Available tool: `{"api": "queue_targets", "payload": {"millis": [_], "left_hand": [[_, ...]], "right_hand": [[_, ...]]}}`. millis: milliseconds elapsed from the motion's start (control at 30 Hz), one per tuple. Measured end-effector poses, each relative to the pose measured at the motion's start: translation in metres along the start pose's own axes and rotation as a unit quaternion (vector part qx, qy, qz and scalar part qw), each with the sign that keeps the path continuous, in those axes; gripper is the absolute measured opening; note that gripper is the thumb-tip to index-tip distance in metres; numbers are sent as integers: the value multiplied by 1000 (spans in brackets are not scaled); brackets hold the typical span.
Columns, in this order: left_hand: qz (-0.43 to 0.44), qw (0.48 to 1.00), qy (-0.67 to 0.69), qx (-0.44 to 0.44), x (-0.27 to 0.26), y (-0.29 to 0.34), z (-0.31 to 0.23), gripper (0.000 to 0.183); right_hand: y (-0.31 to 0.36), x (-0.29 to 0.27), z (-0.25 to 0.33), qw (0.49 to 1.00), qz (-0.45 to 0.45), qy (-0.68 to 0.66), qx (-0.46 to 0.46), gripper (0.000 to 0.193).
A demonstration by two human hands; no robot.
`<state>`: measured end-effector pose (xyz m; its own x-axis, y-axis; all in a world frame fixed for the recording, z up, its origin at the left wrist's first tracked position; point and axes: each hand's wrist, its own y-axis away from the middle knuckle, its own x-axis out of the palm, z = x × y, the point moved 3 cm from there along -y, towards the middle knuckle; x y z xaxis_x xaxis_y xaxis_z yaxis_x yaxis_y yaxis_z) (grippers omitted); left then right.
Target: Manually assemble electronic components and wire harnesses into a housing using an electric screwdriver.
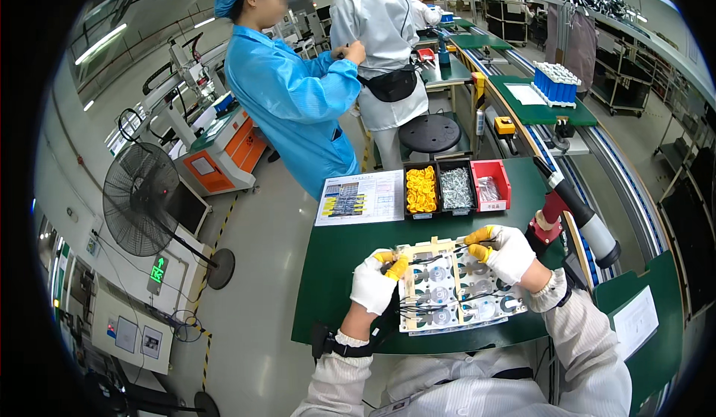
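Note:
A battery pack [440,295] with a white frame, round cell ends and pale strips lies on the green table right in front of me. Black wires [421,309] run across its top. My left hand [375,281], in a white glove with yellow fingertips, is at the pack's far left corner. Its thumb and forefinger are bent together, and what they pinch is too small to make out. My right hand [506,254], gloved the same way, reaches over the far right corner. Its fingers close around a dark wire [464,244] at the pack's far edge.
Beyond the pack stand a bin of yellow parts [421,191], a bin of metal screws [456,189] and a red bin [490,186]. A printed sheet [359,198] lies left of them. A power tool [585,219] stands at right beside the conveyor [615,182]. Two people [287,96] stand ahead.

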<state>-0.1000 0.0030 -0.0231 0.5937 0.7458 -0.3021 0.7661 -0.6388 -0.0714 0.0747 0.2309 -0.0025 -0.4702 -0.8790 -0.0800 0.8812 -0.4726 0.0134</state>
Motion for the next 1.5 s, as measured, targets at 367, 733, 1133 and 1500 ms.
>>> {"api": "queue_targets", "payload": {"millis": [367,733,1133,1500], "left_hand": [[-173,910,328,-185,6,-7,92,15],[-214,897,-121,367,14,9,-49,24],[134,878,-327,322,77,-28,-59,25],[116,886,-309,325,83,-38,-48,24]], "right_hand": [[-2,2,0,989,18,133,-62,23],[0,-3,2,993,11,102,-64,25],[8,-7,8,993,-12,89,-82,36],[27,-7,71,881,-147,371,-255,18]]}}
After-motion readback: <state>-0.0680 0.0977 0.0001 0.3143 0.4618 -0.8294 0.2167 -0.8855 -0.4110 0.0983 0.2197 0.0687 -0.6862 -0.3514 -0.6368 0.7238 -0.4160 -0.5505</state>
